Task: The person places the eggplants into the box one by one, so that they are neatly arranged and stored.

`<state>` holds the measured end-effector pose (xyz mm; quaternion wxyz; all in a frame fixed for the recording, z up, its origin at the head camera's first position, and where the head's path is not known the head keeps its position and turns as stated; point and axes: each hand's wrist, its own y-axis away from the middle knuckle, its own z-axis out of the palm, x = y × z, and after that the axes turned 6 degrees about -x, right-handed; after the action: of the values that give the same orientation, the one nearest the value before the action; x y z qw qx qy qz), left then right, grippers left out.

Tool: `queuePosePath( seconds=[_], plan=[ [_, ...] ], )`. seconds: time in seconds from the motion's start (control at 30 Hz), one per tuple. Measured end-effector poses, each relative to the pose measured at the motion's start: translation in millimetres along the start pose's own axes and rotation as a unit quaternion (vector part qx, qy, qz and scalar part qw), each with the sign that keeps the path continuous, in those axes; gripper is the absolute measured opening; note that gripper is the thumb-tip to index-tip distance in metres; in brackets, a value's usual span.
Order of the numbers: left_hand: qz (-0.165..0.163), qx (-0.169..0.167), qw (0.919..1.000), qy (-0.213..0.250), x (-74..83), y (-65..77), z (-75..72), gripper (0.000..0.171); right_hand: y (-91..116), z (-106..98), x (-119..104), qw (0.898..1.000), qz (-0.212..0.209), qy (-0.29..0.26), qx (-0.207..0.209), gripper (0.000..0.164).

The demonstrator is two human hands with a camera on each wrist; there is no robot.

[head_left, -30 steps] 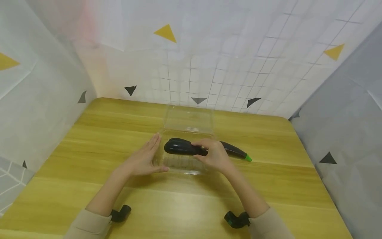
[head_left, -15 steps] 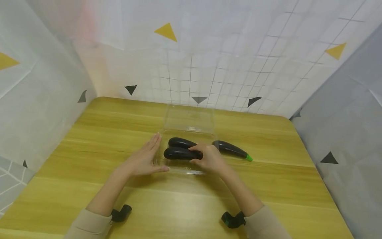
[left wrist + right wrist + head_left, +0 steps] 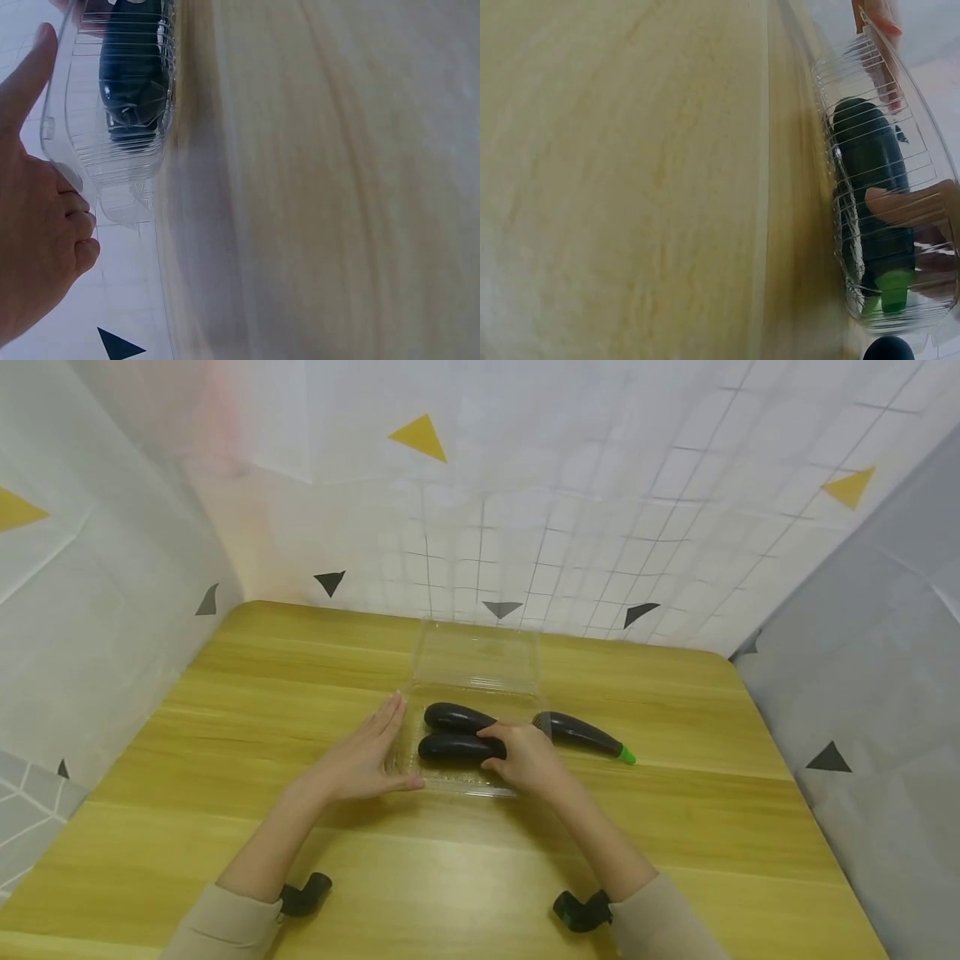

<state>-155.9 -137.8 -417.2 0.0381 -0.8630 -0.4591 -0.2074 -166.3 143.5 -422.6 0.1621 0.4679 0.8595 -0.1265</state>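
Note:
A clear plastic clamshell box (image 3: 472, 791) lies with its lid (image 3: 476, 652) folded back. Inside it, two dark eggplants lie side by side. My right hand (image 3: 525, 758) pinches the near eggplant (image 3: 456, 747) between thumb and fingers; its green stem end (image 3: 892, 291) shows through the wall in the right wrist view. Just behind is the far eggplant (image 3: 456, 717), its right end hidden by the hand. My left hand (image 3: 360, 760) is spread along the box's left side with straight fingers, thumb at the front corner. Contact with the rim is visible in the left wrist view.
To the right of the box, a third eggplant (image 3: 585, 735) with a green tip lies on the wooden table (image 3: 450, 877). White walls stand behind and at both sides. A black wrist device (image 3: 306, 894) is by the left sleeve, another (image 3: 582, 912) by the right.
My right hand has lowered the near eggplant into the box, toward me and beside the far one, then shifted it slightly right. The left hand has stayed in place.

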Motion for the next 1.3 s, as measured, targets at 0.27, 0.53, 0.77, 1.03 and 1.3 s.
queuePosePath(
  seconds=[0.27, 0.53, 0.77, 1.03, 1.3],
  plan=[
    [0.003, -0.001, 1.0000, 0.000, 2.1, -1.7, 0.2, 0.123, 3, -2, 0, 1.000, 0.018, 0.013, -0.002, 0.047],
    [0.003, 0.001, 1.0000, 0.007, 5.3, -1.9, 1.1, 0.122, 8, -5, 1, 0.999, 0.033, 0.007, 0.020, 0.050],
    [0.007, -0.002, 1.0000, 0.002, 7.0, -1.3, 1.4, 0.122, 26, -11, 6, 0.993, 0.035, -0.054, 0.097, 0.048],
    [0.001, 0.004, 0.9999, 0.011, 3.4, 2.3, -2.0, 0.120, 48, -20, 14, 0.975, -0.019, -0.135, 0.176, 0.048],
    [-0.001, -0.006, 1.0000, 0.003, 4.6, 0.1, -3.2, 0.120, 54, -30, 24, 0.962, -0.068, -0.174, 0.197, 0.046]
  ],
)
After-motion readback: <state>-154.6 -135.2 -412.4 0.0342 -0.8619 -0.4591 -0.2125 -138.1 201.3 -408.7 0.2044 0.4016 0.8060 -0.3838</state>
